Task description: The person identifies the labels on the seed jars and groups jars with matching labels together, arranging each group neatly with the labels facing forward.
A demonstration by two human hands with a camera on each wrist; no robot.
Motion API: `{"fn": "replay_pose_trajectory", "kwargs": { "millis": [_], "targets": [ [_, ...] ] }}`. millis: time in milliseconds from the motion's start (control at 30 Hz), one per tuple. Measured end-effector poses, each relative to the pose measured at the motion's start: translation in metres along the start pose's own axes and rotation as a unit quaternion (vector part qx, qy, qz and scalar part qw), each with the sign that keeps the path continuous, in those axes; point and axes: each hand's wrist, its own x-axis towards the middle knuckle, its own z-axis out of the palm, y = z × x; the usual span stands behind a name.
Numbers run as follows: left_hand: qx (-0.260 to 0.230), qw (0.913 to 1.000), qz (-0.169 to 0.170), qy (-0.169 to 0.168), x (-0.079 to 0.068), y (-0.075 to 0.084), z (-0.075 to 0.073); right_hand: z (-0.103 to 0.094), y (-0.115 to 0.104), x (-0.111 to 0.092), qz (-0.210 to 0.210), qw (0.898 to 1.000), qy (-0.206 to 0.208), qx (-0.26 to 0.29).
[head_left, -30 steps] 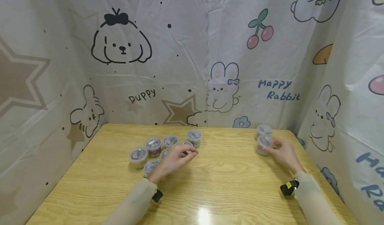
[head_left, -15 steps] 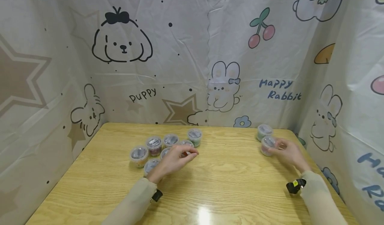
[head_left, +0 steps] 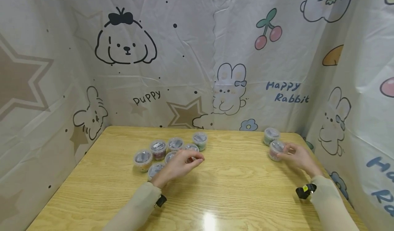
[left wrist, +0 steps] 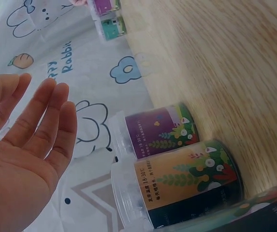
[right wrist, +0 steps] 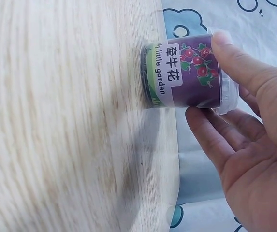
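Observation:
My right hand holds a small purple-labelled plastic tub with a clear lid, between thumb and fingers. In the right wrist view the tub reads "My little garden", shows red flowers and stands on the wood. Directly behind it is a green-labelled tub. My left hand is held over a cluster of similar tubs, with nothing in its loosely bent fingers. The left wrist view shows that hand beside an orange-labelled tub and a purple-labelled one.
Several lidded tubs stand at the left of the wooden table, among them an orange one at the outer left and a green one farthest back. The left forearm partly hides some. A patterned curtain surrounds the table's back and sides.
My right hand has slid the purple tub a little to the right and slightly nearer, so it no longer sits straight in front of the green tub. The left hand stays put.

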Motion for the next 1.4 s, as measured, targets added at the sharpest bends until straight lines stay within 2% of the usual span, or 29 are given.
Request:
{"fn": "replay_pose_trajectory", "kwargs": {
  "millis": [200, 467, 733, 833, 933, 1067, 1167, 1267, 1400],
  "targets": [
    [-0.006, 1.0000, 0.007, 0.000, 0.000, -0.002, 0.000, -0.002, -0.001, 0.000, 0.002, 1.000, -0.007, -0.004],
    [0.013, 0.9999, 0.004, -0.007, 0.000, -0.002, 0.000, -0.003, -0.002, 0.000, -0.005, 1.000, -0.008, -0.008],
    [0.011, 0.9999, -0.001, 0.009, -0.002, -0.002, 0.000, -0.004, -0.005, -0.002, -0.001, 1.000, -0.005, 0.002],
    [0.007, 0.9994, -0.006, 0.034, -0.003, -0.003, 0.000, -0.002, -0.009, -0.003, -0.010, 1.000, 0.017, 0.019],
    [0.015, 0.9976, -0.017, 0.065, -0.003, -0.003, -0.001, 0.000, -0.017, -0.005, -0.033, 0.997, 0.059, 0.031],
    [0.025, 0.9940, -0.028, 0.102, -0.005, -0.004, -0.004, 0.006, -0.032, -0.006, -0.047, 0.992, 0.117, 0.006],
    [0.032, 0.9913, -0.028, 0.124, -0.006, -0.004, -0.008, 0.012, -0.042, -0.005, -0.062, 0.988, 0.139, -0.008],
    [0.039, 0.9896, -0.040, 0.132, -0.008, -0.004, -0.013, 0.021, -0.053, 0.000, -0.094, 0.984, 0.154, -0.018],
    [0.037, 0.9899, -0.066, 0.120, -0.011, -0.008, -0.021, 0.038, -0.069, 0.006, -0.146, 0.976, 0.158, -0.025]
  ]
}}
